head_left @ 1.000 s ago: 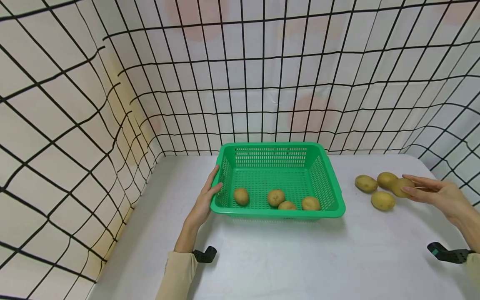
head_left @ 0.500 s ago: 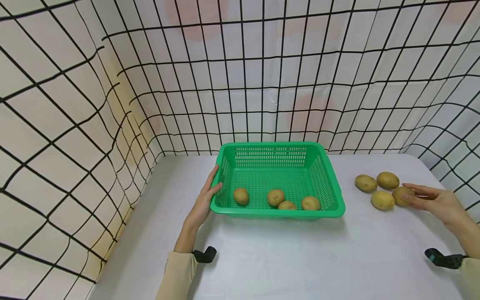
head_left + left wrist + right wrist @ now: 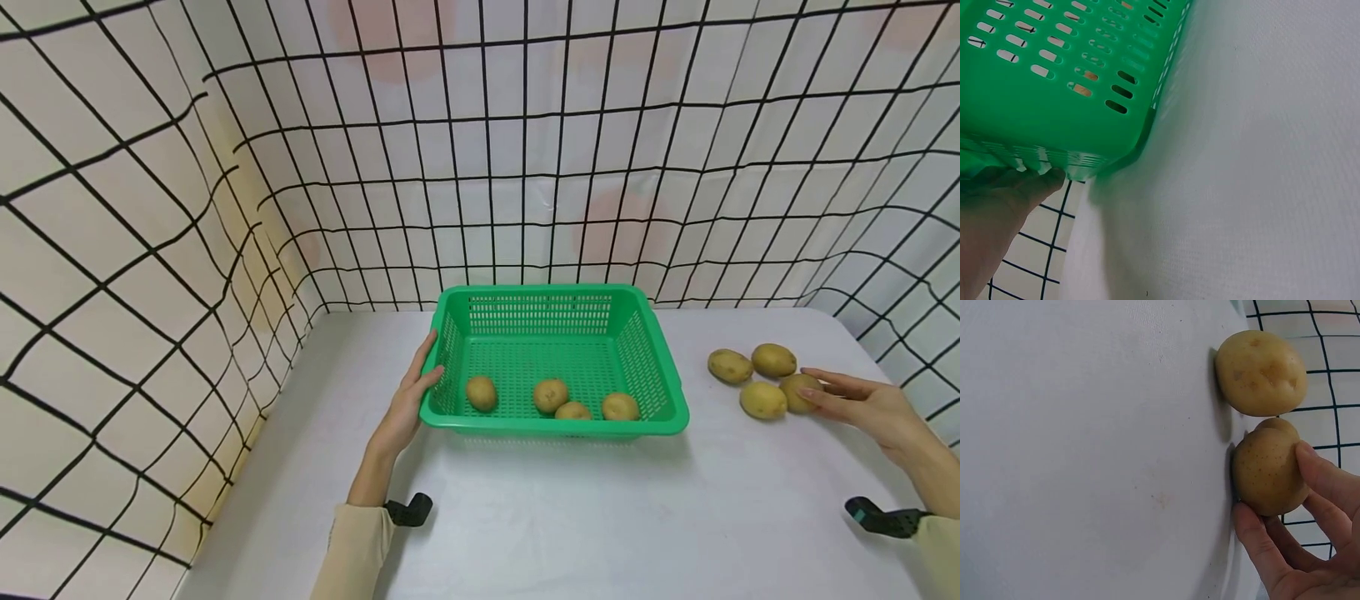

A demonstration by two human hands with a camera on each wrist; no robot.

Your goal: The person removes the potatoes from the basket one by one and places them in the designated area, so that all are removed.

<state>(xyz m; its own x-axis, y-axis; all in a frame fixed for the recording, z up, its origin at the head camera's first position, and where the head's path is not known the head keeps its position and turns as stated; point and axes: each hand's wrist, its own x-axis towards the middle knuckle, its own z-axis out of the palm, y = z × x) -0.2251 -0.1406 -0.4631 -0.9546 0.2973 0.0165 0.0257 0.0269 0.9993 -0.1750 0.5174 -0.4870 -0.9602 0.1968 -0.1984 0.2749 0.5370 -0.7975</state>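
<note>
A green plastic basket with slotted walls stands on the white table, several potatoes lying inside it. My left hand holds the basket's left rim, thumb over the edge and the other fingers along the outside. To the right of the basket, my right hand pinches a potato between thumb and fingers, low at the table. Three more potatoes lie beside it: a pale one, one behind and one at the left.
White walls covered by black netting rise behind the table and at both sides. The white tabletop stretches in front of the basket. A black wrist device sits on the left wrist, another on the right.
My right hand has come slightly down and toward me with its potato, which now sits beside the pale one. The left hand and basket have stayed put.
</note>
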